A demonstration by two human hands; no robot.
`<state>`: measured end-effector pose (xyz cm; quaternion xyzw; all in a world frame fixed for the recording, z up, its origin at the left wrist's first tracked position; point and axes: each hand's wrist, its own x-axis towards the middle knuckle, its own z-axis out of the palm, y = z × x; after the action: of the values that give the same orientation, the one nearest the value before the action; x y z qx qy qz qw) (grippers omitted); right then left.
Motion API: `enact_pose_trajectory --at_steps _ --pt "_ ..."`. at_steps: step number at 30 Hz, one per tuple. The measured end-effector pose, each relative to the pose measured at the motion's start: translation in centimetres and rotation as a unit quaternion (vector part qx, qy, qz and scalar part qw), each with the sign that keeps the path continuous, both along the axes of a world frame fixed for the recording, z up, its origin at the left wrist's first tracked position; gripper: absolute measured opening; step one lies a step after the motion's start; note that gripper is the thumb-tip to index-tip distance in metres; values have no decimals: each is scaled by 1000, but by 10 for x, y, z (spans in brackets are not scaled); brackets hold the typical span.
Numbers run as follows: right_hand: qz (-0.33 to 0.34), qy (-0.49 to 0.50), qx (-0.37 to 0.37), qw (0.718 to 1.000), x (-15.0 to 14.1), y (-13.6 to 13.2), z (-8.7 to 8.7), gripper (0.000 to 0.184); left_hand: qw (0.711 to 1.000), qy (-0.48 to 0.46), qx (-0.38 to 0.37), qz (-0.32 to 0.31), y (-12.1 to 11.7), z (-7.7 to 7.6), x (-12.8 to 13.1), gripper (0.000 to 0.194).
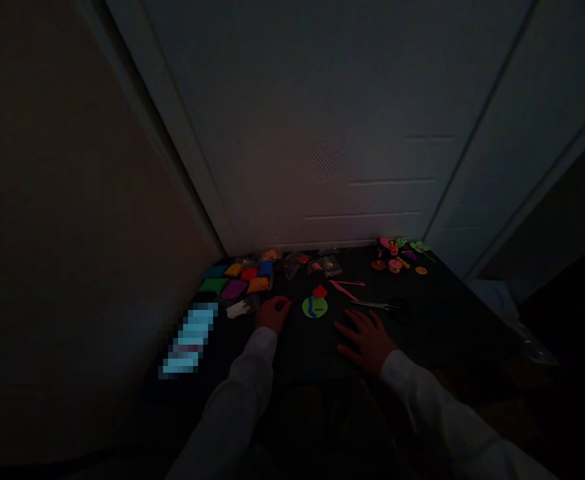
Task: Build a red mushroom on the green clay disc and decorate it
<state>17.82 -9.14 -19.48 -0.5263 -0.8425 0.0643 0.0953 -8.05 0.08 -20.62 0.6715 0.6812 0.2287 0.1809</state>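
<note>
A flat green disc (308,309) with a blue band and a small red mark lies on the dark table between my hands. A red piece (320,291) sits at its upper edge. Left of the disc, my left hand (271,315) has its fingers curled together in a pinch; whatever may be in them cannot be made out. Beside it lies a packet of white clay (237,309). My right hand (367,341) rests with spread fingers on the table, holding nothing, just below a pair of scissors (372,305). A pink tweezer-like tool (345,289) lies above the scissors.
Several coloured clay packets (234,289) crowd the back left. Clear bags (330,267) lie along the back. Small coloured clay figures (395,265) stand at the back right. A bright pixelated screen (190,340) is at the left edge. A white panel (292,133) rises behind the table.
</note>
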Motion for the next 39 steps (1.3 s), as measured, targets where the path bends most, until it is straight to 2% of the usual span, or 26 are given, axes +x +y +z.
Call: enact_pose_trajectory --at_steps 21,32,39 --pt "-3 -24 -32 999 -3 1 8 58 1000 -4 5 3 -5 0 0 28" --pt "-10 -17 -24 1000 -1 3 0 64 1000 -3 5 4 -3 -3 -1 28" --pt "-18 -24 -2 1000 -1 2 1 67 1000 -7 10 -4 1 -2 1 29"
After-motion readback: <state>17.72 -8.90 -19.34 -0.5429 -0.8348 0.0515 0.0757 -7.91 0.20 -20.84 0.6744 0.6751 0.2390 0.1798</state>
